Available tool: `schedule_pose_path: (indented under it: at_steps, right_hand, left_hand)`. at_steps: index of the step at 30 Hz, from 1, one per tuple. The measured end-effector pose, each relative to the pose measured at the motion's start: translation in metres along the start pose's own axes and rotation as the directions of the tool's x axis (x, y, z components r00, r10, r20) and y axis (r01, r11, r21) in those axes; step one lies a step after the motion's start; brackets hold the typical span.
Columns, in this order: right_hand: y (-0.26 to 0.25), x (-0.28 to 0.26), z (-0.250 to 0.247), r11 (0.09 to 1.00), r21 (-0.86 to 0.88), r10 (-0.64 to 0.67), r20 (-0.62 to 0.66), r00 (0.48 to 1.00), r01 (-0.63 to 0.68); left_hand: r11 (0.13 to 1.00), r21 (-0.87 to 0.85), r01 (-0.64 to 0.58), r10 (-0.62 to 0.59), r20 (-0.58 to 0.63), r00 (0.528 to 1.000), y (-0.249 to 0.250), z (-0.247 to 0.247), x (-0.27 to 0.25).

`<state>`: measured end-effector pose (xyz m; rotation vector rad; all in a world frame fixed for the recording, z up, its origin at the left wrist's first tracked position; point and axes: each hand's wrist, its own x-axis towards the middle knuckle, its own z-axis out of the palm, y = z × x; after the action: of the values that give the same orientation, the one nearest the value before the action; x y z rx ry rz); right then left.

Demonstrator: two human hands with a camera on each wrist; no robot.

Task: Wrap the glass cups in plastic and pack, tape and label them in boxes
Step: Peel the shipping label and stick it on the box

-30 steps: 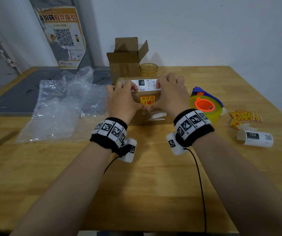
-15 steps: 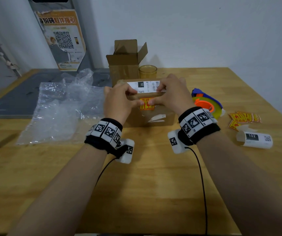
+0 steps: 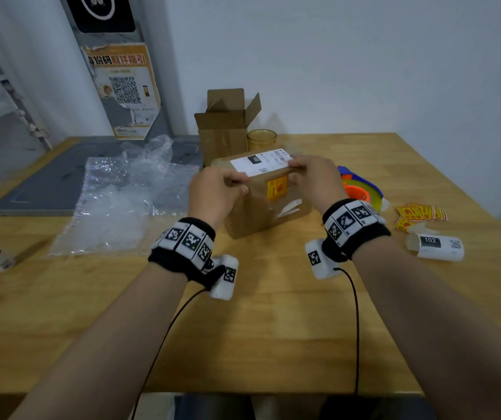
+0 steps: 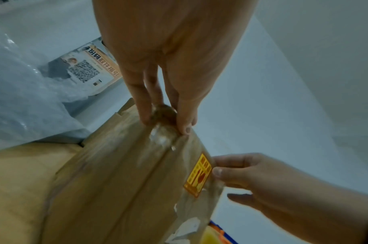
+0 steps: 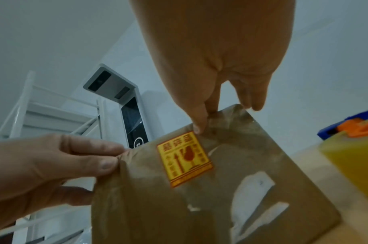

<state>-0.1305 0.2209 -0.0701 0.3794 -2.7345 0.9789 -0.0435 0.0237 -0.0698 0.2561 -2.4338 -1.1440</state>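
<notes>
One sealed cardboard box (image 3: 263, 195) sits between both hands, taped, with a fragile sticker (image 3: 277, 188) and white shipping label (image 3: 260, 162) on. Left hand (image 3: 213, 195) and right hand (image 3: 314, 180) pinch its top edge. Beyond them, an open box (image 3: 223, 128) and a glass cup (image 3: 261, 140) look still unpacked.

We cannot read the small print on the white label (image 3: 261, 161) atop the taped box (image 3: 266, 207); it is blurred. Our right hand (image 3: 313, 180) hides part of the tape dispenser (image 3: 361, 189). The open box (image 3: 225, 128) conceals its inside and part of the glass cup (image 3: 262, 140).
</notes>
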Motion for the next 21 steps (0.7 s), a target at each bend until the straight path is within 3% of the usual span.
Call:
schedule_pose_path:
  at_steps: [4,8,12,16,21]
  right_hand:
    - [0.003,-0.016,-0.008,0.996,-0.070,0.052,0.061,0.997,-0.048]
    - [-0.004,-0.028,-0.019,0.992,0.084,0.087,0.098,0.991,-0.096]
    - [-0.015,-0.043,-0.030,0.980,0.115,0.139,0.188,0.972,-0.162]
    - [-0.035,-0.059,-0.036,0.923,0.155,0.244,0.474,0.846,-0.353]
    - [-0.043,-0.065,-0.032,0.895,0.147,0.285,0.539,0.793,-0.421]
  left_hand:
    - [0.955,-0.296,0.031,-0.017,0.049,0.999,0.007,-0.012,-0.016]
    - [0.953,-0.294,0.065,-0.085,-0.055,0.995,0.001,-0.013,-0.004]
    - [0.896,-0.358,0.263,-0.224,0.149,0.963,-0.003,0.001,0.002]
    - [0.846,-0.407,0.344,-0.287,0.197,0.938,-0.002,0.008,-0.002]
    - [0.846,-0.356,0.397,-0.330,0.237,0.914,0.001,0.005,-0.011]
